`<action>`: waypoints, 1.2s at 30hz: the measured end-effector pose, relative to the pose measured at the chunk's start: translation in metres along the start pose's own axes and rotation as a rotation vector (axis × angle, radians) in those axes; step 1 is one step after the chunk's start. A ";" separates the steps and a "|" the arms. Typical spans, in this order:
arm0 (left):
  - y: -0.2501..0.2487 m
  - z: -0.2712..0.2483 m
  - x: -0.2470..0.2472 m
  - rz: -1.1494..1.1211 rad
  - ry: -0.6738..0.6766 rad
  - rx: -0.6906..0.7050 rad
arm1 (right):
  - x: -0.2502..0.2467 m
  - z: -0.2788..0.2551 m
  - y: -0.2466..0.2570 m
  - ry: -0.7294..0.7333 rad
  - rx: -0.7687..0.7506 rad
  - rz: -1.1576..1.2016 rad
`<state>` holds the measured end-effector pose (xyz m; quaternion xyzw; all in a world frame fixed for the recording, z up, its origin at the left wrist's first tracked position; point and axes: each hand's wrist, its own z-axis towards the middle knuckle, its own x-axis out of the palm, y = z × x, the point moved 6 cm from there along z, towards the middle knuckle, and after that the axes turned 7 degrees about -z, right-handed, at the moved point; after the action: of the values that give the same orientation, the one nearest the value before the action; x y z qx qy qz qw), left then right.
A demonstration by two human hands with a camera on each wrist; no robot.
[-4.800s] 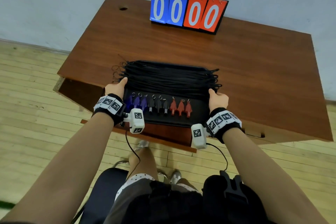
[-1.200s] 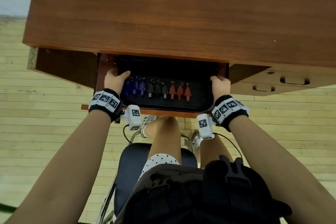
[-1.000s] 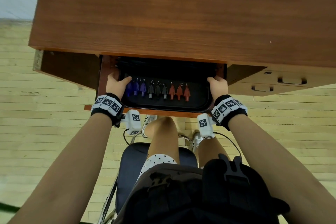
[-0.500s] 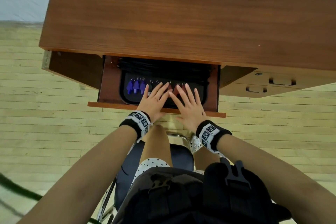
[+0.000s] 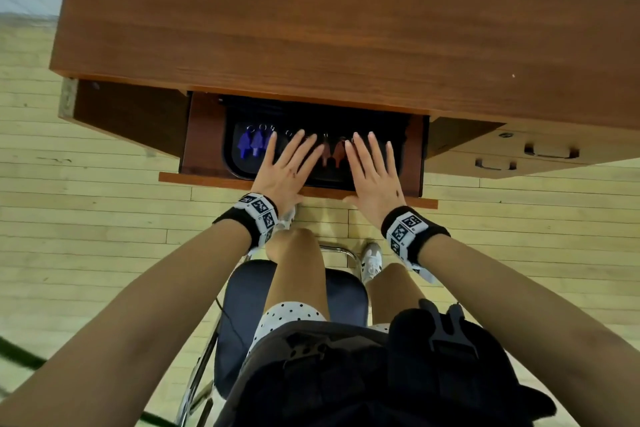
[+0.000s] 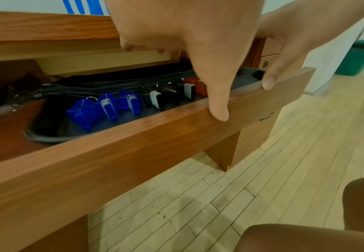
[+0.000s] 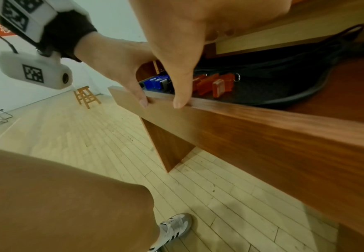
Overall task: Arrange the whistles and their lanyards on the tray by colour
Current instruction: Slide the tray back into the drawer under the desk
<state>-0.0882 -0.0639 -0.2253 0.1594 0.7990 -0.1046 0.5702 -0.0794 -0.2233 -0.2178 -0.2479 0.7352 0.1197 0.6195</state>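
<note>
I am looking down at a wooden desk (image 5: pixel 346 10) whose middle drawer (image 5: pixel 298 185) is standing partly pulled out, and I am keeping both hands flat over it. My left hand (image 5: pixel 285 168) is lying with fingers straight and spread, gripping nothing, its thumb (image 6: pixel 217 109) pressing against the drawer's front panel. My right hand (image 5: pixel 372 172) is doing the same just beside it, fingers straight and apart, thumb (image 7: pixel 180 100) resting on the top edge of that panel. The black tray (image 5: pixel 232 156) is sitting inside the drawer, its far part hidden under the desktop. On it the blue whistles (image 5: pixel 252 146) are lying in a group at the left end, the black whistles (image 6: pixel 159 97) in the middle, and the red whistles (image 5: pixel 332 152) are showing between my two hands. The black lanyards (image 6: pixel 116 87) are lying bundled along the tray behind the whistles.
</note>
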 end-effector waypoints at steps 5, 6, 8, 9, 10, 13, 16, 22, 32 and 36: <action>0.009 0.026 -0.019 0.004 -0.129 0.035 | -0.013 0.027 -0.010 -0.089 0.004 -0.016; 0.011 0.031 -0.021 0.006 -0.152 0.052 | -0.014 0.031 -0.013 -0.105 -0.002 -0.030; 0.014 0.039 -0.024 0.024 -0.197 0.096 | -0.016 0.038 -0.016 -0.146 -0.027 -0.081; 0.014 0.042 -0.026 0.029 -0.238 0.134 | -0.016 0.040 -0.017 -0.178 -0.044 -0.101; 0.013 0.044 -0.027 0.025 -0.285 0.177 | -0.017 0.043 -0.017 -0.209 -0.057 -0.103; 0.014 0.047 -0.027 0.034 -0.368 0.250 | -0.023 0.056 -0.021 -0.278 -0.055 -0.068; 0.022 0.050 -0.028 0.041 -0.409 0.190 | -0.027 0.068 -0.026 -0.282 -0.041 -0.052; 0.030 0.064 -0.031 -0.052 -0.564 0.004 | -0.017 0.073 -0.025 -0.362 -0.029 -0.104; 0.035 0.080 -0.032 -0.040 -0.796 -0.068 | -0.017 0.084 -0.030 -0.566 0.067 0.007; 0.034 0.086 -0.030 -0.026 -0.901 -0.094 | -0.019 0.089 -0.034 -0.614 0.095 -0.032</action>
<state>0.0093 -0.0664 -0.2248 0.0621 0.4768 -0.1344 0.8665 0.0157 -0.2047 -0.2132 -0.1824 0.5146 0.1446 0.8252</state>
